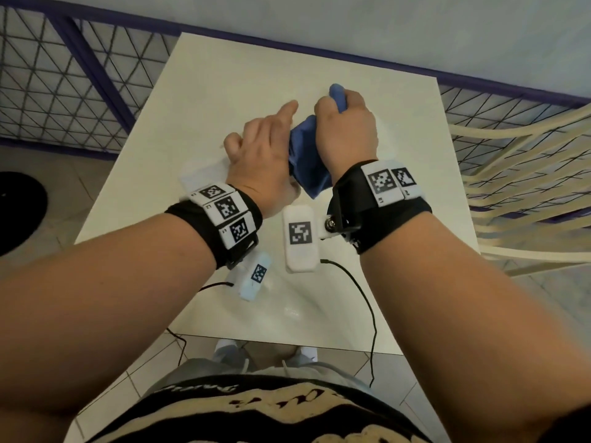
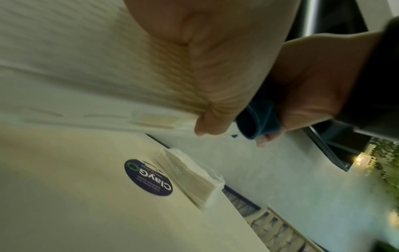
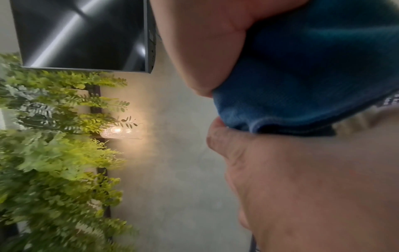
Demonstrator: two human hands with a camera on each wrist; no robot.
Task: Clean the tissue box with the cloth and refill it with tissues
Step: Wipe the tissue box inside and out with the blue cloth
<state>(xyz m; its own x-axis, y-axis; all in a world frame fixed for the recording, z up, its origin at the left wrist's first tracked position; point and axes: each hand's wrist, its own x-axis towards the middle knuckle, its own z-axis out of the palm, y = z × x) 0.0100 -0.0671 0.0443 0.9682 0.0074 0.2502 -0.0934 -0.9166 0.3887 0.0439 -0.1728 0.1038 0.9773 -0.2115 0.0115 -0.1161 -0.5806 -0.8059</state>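
Head view: the right hand [image 1: 347, 129] is fisted round the blue cloth [image 1: 307, 161]; the left hand [image 1: 259, 148], forefinger out, steadies the white tissue box [image 1: 200, 174] on the table [image 1: 224, 75], box mostly hidden.
Left wrist view: the box's ribbed side [image 2: 86, 68] is held up; a wrapped tissue pack [image 2: 190, 177] lies on the table.
Right wrist view: cloth bunched in curled fingers [image 3: 280, 170].
Progress: wiping seems underway; refilling remains.
Unclear: the left hand's grip, the box opening.

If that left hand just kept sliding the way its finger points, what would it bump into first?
Nothing obvious: ahead of the left hand lies bare white table, then its far edge and the wall. The blue cloth sits to its right, though depth is unclear.
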